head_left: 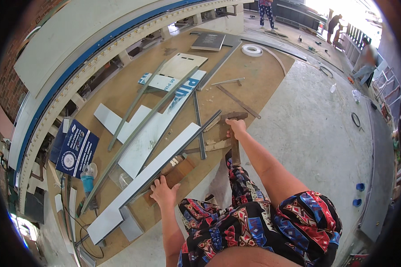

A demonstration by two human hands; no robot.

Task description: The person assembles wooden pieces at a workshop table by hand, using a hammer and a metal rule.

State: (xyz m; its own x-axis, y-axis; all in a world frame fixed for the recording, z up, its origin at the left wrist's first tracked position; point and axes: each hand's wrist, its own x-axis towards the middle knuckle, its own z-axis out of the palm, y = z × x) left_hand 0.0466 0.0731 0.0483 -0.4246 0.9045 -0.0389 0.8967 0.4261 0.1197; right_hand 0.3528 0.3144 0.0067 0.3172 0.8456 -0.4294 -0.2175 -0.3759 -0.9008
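Note:
My right hand [236, 127] is wrapped around a hammer [235, 153], close below its head, and the handle hangs down toward my knee. A long white folded panel strip [149, 173] with a dark edge lies slantwise on the brown worktable [258, 95]. My left hand [164, 192] rests at the strip's near edge with its fingers spread. Beside those fingers, a reddish-brown wooden block [182, 171] sits against the strip. Several pale wood pieces [217, 145] lie between the block and my right hand.
Long metal bars [140, 104] and white panels [136, 147] cover the table's left half. A blue box [78, 149] and a teal power tool [88, 182] with a cord sit at the left. Farther back are a tape roll [252, 50] and a dark book [208, 42]. Other people stand far off.

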